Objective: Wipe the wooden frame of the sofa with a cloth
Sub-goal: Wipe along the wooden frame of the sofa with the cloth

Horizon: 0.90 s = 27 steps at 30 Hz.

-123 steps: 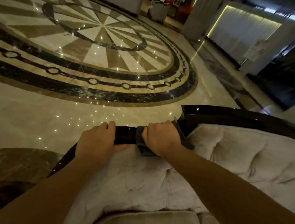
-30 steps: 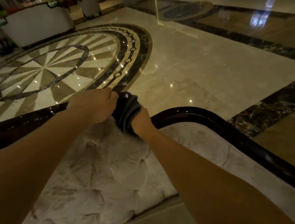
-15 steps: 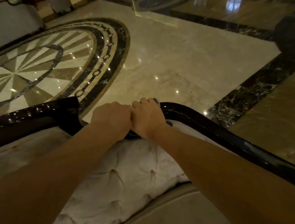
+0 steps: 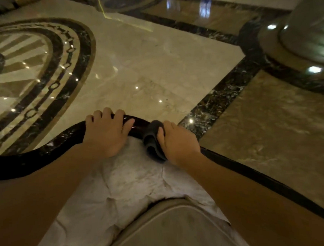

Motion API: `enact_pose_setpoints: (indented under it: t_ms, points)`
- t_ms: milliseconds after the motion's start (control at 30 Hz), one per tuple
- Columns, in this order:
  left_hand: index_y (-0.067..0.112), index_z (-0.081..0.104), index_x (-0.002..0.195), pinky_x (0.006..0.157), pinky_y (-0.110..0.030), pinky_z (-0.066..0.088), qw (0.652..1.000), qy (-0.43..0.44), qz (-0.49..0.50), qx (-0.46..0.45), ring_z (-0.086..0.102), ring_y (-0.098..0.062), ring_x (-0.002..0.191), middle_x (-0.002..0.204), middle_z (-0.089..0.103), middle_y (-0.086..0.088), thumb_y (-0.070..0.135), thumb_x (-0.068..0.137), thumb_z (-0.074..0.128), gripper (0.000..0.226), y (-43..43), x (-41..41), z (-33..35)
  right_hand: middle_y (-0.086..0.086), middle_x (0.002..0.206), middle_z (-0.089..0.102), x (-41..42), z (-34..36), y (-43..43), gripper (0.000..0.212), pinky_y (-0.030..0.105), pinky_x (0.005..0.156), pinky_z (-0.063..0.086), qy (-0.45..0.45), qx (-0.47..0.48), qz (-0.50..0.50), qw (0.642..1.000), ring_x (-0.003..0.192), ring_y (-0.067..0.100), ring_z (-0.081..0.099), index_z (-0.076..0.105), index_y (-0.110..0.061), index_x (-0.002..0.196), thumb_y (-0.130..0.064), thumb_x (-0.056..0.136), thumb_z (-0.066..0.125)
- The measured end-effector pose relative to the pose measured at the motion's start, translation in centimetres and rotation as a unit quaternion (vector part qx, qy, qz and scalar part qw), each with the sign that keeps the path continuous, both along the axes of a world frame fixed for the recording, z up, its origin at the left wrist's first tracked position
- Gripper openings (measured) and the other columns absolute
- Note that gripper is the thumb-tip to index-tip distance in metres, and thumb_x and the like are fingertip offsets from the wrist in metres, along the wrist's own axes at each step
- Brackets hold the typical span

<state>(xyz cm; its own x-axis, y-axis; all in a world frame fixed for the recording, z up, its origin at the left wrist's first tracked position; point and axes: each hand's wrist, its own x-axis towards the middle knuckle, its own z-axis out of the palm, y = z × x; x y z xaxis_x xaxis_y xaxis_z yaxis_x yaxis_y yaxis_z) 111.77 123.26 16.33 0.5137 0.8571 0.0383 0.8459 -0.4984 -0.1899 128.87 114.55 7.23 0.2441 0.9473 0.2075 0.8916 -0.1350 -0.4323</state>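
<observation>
Two bare forearms reached forward from the bottom edge toward the top rail of a sofa back. The left hand [image 4: 106,132] lay palm-down on the frame [image 4: 50,148], its fingers [image 4: 119,114] curled over the far edge of the rail and the thumb stretched out to the right along the glossy top; it was loosely closed around the rail and had nothing else in it. The right hand [image 4: 177,143] sat just to the right of it, near but not touching, with the wrist angled inward. It was closed around a dark folded cloth [image 4: 153,139], which was pressed against the rail and hung over its near side onto the upholstery. The cloth bulged out from the thumb side of that hand, filling the space between the two hands.

The frame was a dark, polished, curved rail that ran from the lower left up to a crest under the hands and then down toward the lower right. Below it lay the pale, tufted padding [image 4: 136,179] of the sofa back, and at the bottom a smooth beige seat cushion [image 4: 180,229]. Beyond the rail was a shiny marble floor [image 4: 160,67] with a round patterned inlay [image 4: 39,65] on the left, dark stone borders, and the base of a column [image 4: 306,40] at the upper right.
</observation>
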Motion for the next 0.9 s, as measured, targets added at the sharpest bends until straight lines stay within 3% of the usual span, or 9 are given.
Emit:
enact_pose_setpoints:
  t_ms: [167, 267, 433, 567, 667, 767, 900]
  points:
    - [0.021, 0.050, 0.121, 0.098, -0.052, 0.033, 0.979, 0.140, -0.140, -0.041, 0.049, -0.037, 0.110, 0.121, 0.056, -0.012, 0.051, 0.087, 0.004, 0.065, -4.0, 7.9, -2.4, -0.002, 0.083, 0.062, 5.9, -1.9, -10.3, 0.043, 0.031, 0.051, 0.031, -0.098, -0.079, -0.069, 0.990, 0.059, 0.020, 0.045, 0.045, -0.024, 0.093, -0.051, 0.095, 0.012]
    - [0.018, 0.052, 0.113, 0.094, -0.049, 0.036, 0.967, 0.131, -0.204, -0.081, 0.052, -0.036, 0.104, 0.116, 0.059, -0.012, 0.052, 0.093, 0.010, 0.057, -8.8, 12.2, -5.2, -0.001, 0.084, 0.062, 7.7, -1.3, -14.6, 0.040, 0.031, 0.048, 0.028, -0.122, -0.114, -0.098, 0.981, 0.059, 0.020, 0.047, 0.048, -0.023, 0.095, -0.051, 0.098, 0.019]
    - [0.023, 0.052, 0.110, 0.093, -0.048, 0.037, 0.953, 0.077, -0.258, -0.139, 0.054, -0.034, 0.108, 0.117, 0.059, -0.006, 0.044, 0.099, 0.018, 0.042, -15.7, 17.7, -7.6, 0.000, 0.078, 0.065, 10.2, -0.1, -21.3, 0.041, 0.031, 0.053, 0.028, -0.157, -0.096, -0.162, 0.970, 0.064, 0.022, 0.058, 0.056, -0.021, 0.089, -0.049, 0.096, 0.028]
    - [0.025, 0.051, 0.119, 0.092, -0.046, 0.041, 0.948, 0.051, -0.270, -0.160, 0.054, -0.033, 0.109, 0.120, 0.058, -0.005, 0.044, 0.093, 0.009, 0.053, -18.7, 19.9, -7.7, 0.006, 0.103, 0.065, 11.4, -0.3, -27.3, 0.043, 0.042, 0.074, 0.048, -0.152, -0.085, -0.162, 0.971, 0.091, 0.029, 0.058, 0.056, -0.016, 0.111, -0.052, 0.098, 0.036]
    - [0.021, 0.056, 0.118, 0.085, -0.046, 0.048, 0.939, 0.020, -0.297, -0.174, 0.058, -0.038, 0.099, 0.112, 0.063, -0.012, 0.045, 0.088, 0.005, 0.064, -22.2, 21.7, -7.3, 0.008, 0.122, 0.062, 12.3, -0.7, -32.6, 0.051, 0.043, 0.082, 0.045, -0.166, -0.099, -0.177, 0.965, 0.103, 0.032, 0.054, 0.051, -0.012, 0.131, -0.051, 0.099, 0.042]
    - [0.022, 0.061, 0.110, 0.089, -0.049, 0.045, 0.932, -0.006, -0.324, -0.162, 0.057, -0.040, 0.101, 0.110, 0.066, -0.011, 0.048, 0.091, 0.007, 0.063, -26.2, 23.3, -7.7, 0.008, 0.133, 0.057, 12.6, -1.3, -37.2, 0.053, 0.045, 0.085, 0.044, -0.168, -0.115, -0.206, 0.957, 0.109, 0.033, 0.049, 0.045, -0.012, 0.139, -0.047, 0.099, 0.044]
    - [0.026, 0.057, 0.104, 0.094, -0.051, 0.037, 0.918, 0.028, -0.372, -0.136, 0.054, -0.035, 0.106, 0.112, 0.064, -0.006, 0.043, 0.096, 0.018, 0.043, -33.3, 25.7, -8.3, 0.010, 0.146, 0.048, 12.6, -2.2, -43.4, 0.059, 0.051, 0.092, 0.039, -0.161, -0.172, -0.247, 0.940, 0.120, 0.036, 0.040, 0.037, -0.013, 0.147, -0.044, 0.097, 0.036]
